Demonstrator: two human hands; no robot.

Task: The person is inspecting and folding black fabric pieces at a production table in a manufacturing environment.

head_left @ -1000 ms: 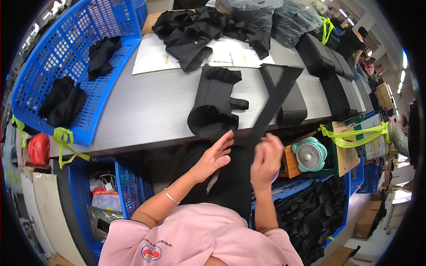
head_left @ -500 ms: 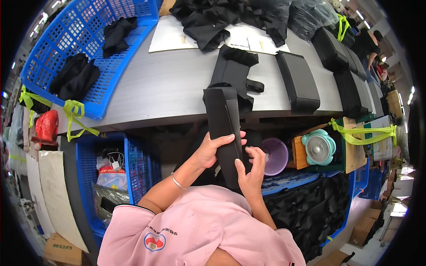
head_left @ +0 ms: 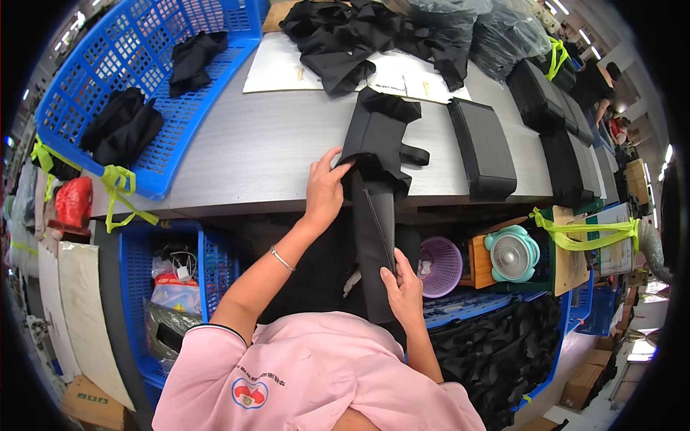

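Note:
A long, stiff black panel [head_left: 372, 251] with a stitched fold hangs over the table's near edge toward my lap. My right hand [head_left: 405, 293] grips its lower right edge, thumb on top. Its upper end meets a black fabric piece [head_left: 375, 133] with a ruffled rim and a small loop on its right side, lying on the table. My left hand [head_left: 325, 188] is at the near left corner of that fabric piece, its fingers pinching the edge. Whether the panel sits inside the fabric piece or only beneath it, I cannot tell.
A blue basket [head_left: 215, 108] holding black cloth pieces stands at the far left of the grey table [head_left: 287, 136]. Black box-like pieces [head_left: 483, 151] line the right. Black cloth [head_left: 345, 43] heaps at the back. Below are a purple bin [head_left: 440, 267] and a small teal fan [head_left: 512, 255].
My left hand has left the panel and moved up to the fabric piece's corner. The panel has come down toward me, its upper end now at that piece. My right hand is slightly lower.

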